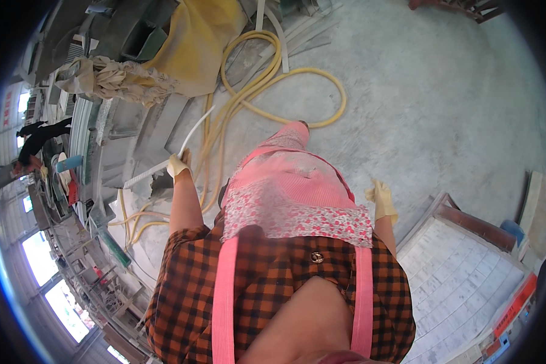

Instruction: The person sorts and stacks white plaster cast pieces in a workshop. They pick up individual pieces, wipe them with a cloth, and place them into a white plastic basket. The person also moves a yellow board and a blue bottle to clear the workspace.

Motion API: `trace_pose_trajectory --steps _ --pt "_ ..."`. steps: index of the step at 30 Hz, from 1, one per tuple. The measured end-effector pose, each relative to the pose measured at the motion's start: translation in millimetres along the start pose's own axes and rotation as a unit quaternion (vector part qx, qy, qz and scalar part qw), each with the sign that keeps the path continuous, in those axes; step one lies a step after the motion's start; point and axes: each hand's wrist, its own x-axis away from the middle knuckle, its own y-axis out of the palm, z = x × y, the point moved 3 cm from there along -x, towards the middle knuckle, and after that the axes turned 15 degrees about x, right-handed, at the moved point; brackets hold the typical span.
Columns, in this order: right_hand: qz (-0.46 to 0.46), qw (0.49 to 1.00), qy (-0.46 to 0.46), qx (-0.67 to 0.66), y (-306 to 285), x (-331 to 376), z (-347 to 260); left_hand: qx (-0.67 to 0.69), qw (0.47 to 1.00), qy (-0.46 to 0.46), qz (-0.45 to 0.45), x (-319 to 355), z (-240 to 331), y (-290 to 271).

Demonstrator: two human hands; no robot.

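My left hand (178,165), in a pale yellow glove, is closed around a long, thin white strip (196,129). One end of the strip curves up and away from me. Its other, ridged-looking part (145,175) reaches out to the left; I cannot make out its exact kind. At my right side hangs my right hand (380,199), also gloved, with nothing visible in it and its fingers loosely apart. A pink apron (291,173) covers my front between both hands.
Yellow hoses (255,97) lie looped on the grey floor (418,103) ahead and to the left. A yellow sheet (194,45) hangs over equipment there. A pale panelled surface (461,273) stands at the right. Far left, a person in dark clothes (42,139) bends over.
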Motion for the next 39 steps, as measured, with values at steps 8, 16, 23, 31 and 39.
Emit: trace_pose_trajectory --steps 8,16,23,31,39 --pt "0.091 0.974 -0.163 0.131 -19 16 33 0.019 0.996 0.013 -0.088 1 -24 52" --pt "0.096 0.973 -0.173 0.119 -16 -14 17 0.076 0.995 0.004 -0.062 4 -17 41" --pt "-0.005 0.975 -0.145 0.167 -20 -29 -54 0.160 0.987 -0.015 0.010 12 -15 -14" --pt "-0.060 0.962 -0.204 0.172 46 -33 -225 0.217 0.976 0.001 0.024 2 -2 -44" --pt "-0.079 0.578 -0.733 0.349 278 187 -445 0.071 0.984 0.116 -0.112 30 45 38"
